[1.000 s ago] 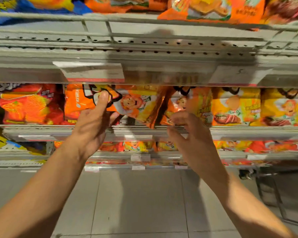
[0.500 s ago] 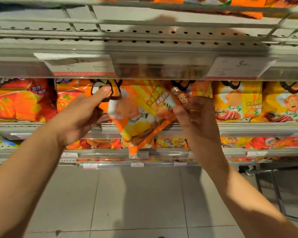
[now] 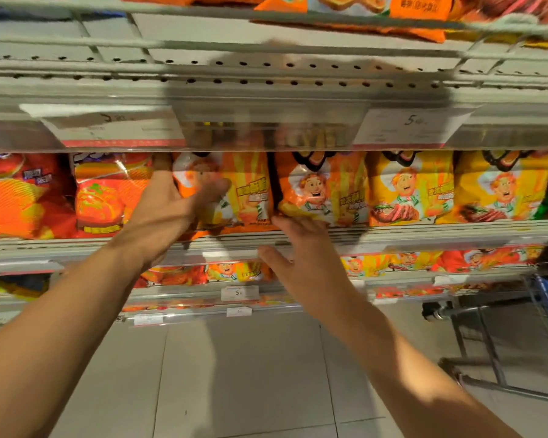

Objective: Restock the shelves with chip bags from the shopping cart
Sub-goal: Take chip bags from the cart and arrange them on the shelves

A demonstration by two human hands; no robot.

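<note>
An orange chip bag [image 3: 247, 191] with a cartoon chef stands upright on the middle shelf [image 3: 424, 237], in a row of like bags. My left hand [image 3: 168, 210] grips its left side, thumb across the front and blurred. A second orange chef bag [image 3: 326, 188] stands just to its right. My right hand [image 3: 301, 260] is below these two bags with fingers spread, its fingertips at the shelf lip under them, holding nothing. The shopping cart [image 3: 541, 314] shows only partly at the right edge; its contents are hidden.
Yellow chef bags [image 3: 412, 188] fill the shelf to the right, red and orange bags [image 3: 108, 194] the left. An upper shelf [image 3: 266, 99] with price tags overhangs close above the row. Lower shelves hold more bags. Grey tiled floor [image 3: 241, 374] lies below.
The orange bag, tilted out in front of the shelf half a second ago, now stands upright in the row. My right hand has let go of it and dropped lower.
</note>
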